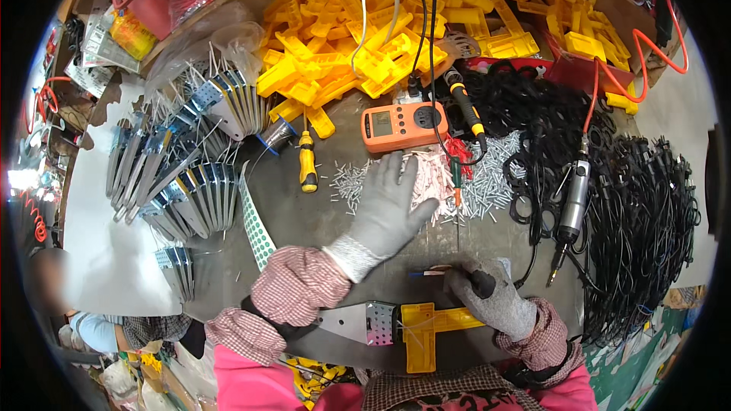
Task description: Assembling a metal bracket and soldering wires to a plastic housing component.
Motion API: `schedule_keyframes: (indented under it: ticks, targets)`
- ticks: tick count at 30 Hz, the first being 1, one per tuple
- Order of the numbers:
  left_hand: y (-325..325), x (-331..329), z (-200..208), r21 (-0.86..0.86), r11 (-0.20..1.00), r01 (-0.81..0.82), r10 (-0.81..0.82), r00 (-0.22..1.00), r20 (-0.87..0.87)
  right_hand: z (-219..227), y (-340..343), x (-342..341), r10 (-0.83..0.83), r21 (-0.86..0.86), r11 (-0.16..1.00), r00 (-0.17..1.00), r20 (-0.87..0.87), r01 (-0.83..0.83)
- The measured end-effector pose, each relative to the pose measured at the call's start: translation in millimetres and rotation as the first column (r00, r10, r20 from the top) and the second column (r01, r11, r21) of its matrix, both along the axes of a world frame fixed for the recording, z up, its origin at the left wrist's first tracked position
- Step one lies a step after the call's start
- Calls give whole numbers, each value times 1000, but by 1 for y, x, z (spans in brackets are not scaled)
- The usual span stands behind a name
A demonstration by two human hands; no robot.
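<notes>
My left hand point(384, 205), in a grey glove, reaches over a pile of small pale pink parts point(430, 183), its fingers stretched out and nothing visibly held. My right hand point(491, 297), gloved too, is curled at the table's near right side. By its fingertips shows a thin blue and brown piece point(432, 271); whatever the fingers hold is mostly hidden. Below lies a yellow plastic handle point(419, 339), joined to a metal blade-like plate point(352, 323) with a perforated end; my right hand is just above the handle's right arm.
Yellow parts point(343, 46) heap at the back. An orange meter point(403, 126), a yellow screwdriver point(307, 161), and loose silver screws point(491, 183) lie mid-table. Metal plates point(202, 198) stack at left. At right are a power screwdriver point(572, 202) and black cables point(640, 236). Another person's sleeve point(95, 330) shows lower left.
</notes>
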State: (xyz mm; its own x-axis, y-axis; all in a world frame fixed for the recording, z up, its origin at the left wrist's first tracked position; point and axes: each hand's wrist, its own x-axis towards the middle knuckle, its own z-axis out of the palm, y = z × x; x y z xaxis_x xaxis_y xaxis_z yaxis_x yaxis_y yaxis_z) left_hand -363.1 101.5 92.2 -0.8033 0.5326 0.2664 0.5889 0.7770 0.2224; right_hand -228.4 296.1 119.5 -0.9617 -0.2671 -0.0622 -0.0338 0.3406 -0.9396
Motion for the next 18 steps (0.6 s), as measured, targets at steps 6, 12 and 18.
schedule_keyframes:
  ticks: [6,12,18]
  targets:
    - [23,15,-5,-79,997,0,-6,996,-86,10,-6,0,-16,-67,998,994,-107,9]
    - [4,21,-5,-216,976,-37,20,997,-81,-9,-1,7,24,-248,969,999,48,-12]
    - [-16,11,13,-26,1000,6,-9,991,-135,-6,5,8,-6,-260,964,976,219,64]
